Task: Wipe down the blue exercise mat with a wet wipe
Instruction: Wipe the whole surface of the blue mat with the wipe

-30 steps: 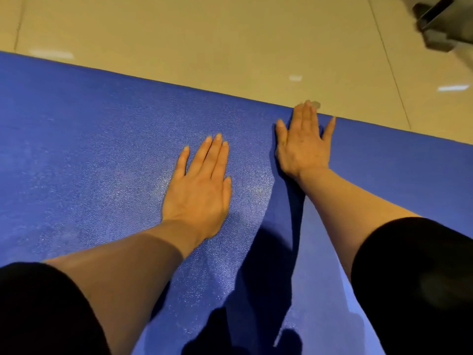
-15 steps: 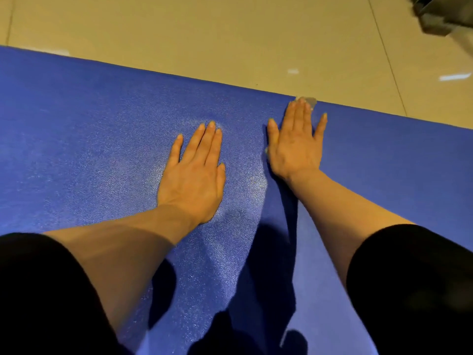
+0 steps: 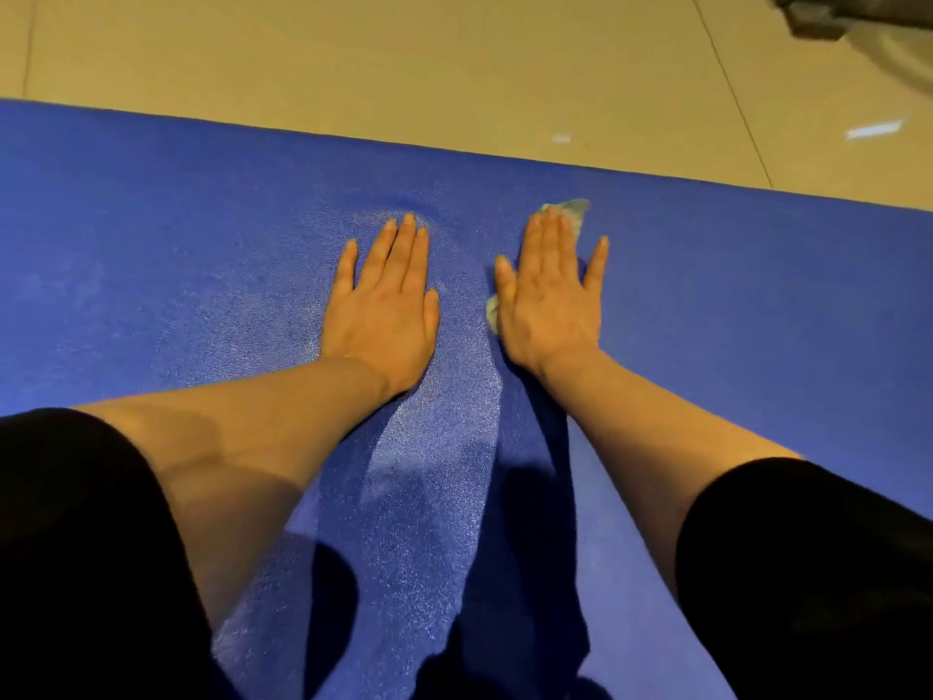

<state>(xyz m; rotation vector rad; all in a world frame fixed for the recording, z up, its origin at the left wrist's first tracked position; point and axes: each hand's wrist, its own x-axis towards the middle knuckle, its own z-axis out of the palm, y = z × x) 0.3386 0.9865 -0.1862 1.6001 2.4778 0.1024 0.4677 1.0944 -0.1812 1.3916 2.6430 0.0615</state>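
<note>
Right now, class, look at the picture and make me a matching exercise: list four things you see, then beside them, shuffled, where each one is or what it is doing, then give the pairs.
Things:
1. left hand
2. right hand
3. wet wipe
4. floor

Places or states:
A. peeks out from under flat fingers
B. beige tiles beyond the mat's far edge
C. flat on the bare blue mat, nothing beneath it
D. presses the wipe onto the mat

Pairs: 1-C, 2-D, 3-A, 4-B

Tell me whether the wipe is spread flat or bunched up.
Cannot tell: the right hand covers the wipe; only two edges show.
</note>
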